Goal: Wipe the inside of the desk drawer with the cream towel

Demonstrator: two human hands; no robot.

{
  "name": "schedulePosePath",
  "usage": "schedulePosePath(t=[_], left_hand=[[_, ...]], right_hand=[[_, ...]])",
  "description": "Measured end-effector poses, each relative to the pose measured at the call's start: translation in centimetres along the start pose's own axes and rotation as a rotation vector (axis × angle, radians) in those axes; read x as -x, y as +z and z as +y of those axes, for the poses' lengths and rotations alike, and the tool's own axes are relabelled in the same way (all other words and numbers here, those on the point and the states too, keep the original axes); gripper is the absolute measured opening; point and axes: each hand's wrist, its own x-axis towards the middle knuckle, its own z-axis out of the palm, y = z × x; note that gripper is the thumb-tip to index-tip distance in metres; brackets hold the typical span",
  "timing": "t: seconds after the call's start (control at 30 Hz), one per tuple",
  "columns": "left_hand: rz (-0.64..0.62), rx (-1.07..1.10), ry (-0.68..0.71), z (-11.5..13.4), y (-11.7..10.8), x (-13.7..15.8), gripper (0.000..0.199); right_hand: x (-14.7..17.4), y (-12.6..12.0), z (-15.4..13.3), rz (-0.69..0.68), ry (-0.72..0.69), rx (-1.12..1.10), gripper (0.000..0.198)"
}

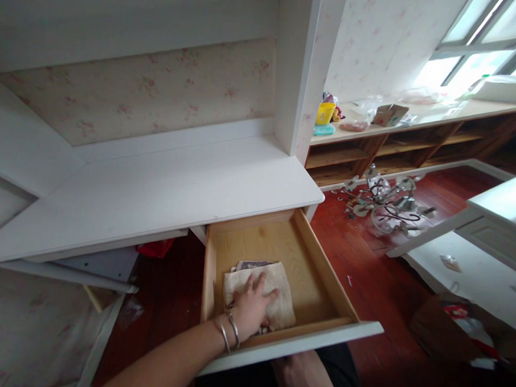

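Note:
My left hand (251, 308), with bracelets at its wrist, lies with fingers spread on a folded beige cloth (284, 301). The cloth rests inside a pulled-out wooden drawer (325, 265), toward its front left. A greyish, patterned flat item (250, 265) peeks out from behind the cloth, and something small and dark shows under my palm, too hidden to name. Below the white drawer front (299, 346) is my right hand (304, 374), close to my dark-clothed legs. Its fingers are mostly out of sight.
Above the drawer stretches a white desk top (176, 185). A dismantled chandelier (386, 202) lies on the red wooden floor at right. Low shelving (410, 144) holds a yellow cup (325, 113) and plastic bags. A brown bag (435, 328) stands at lower right, near white furniture (506, 205).

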Motion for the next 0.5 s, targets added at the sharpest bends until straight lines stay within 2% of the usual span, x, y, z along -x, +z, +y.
schedulePosePath(t=[0.07, 0.17, 0.33, 0.5], left_hand=[[-0.017, -0.037, 0.030, 1.6, -0.2, -0.9, 0.083], [0.027, -0.055, 0.050, 4.4, 0.0, -2.9, 0.077], [0.109, -0.060, 0.101, 9.0, 1.4, -6.5, 0.050], [0.070, -0.057, 0.058, 10.8, 1.2, -7.7, 0.051]], right_hand=[[-0.2, 0.5, 0.1, 0.032, 0.005, -0.010, 0.035], [-0.6, 1.0, 0.2, 0.044, 0.024, -0.011, 0.040], [-0.8, 0.7, 0.0, 0.028, 0.068, -0.032, 0.040], [-0.7, 0.4, 0.2, 0.001, 0.085, -0.074, 0.037]])
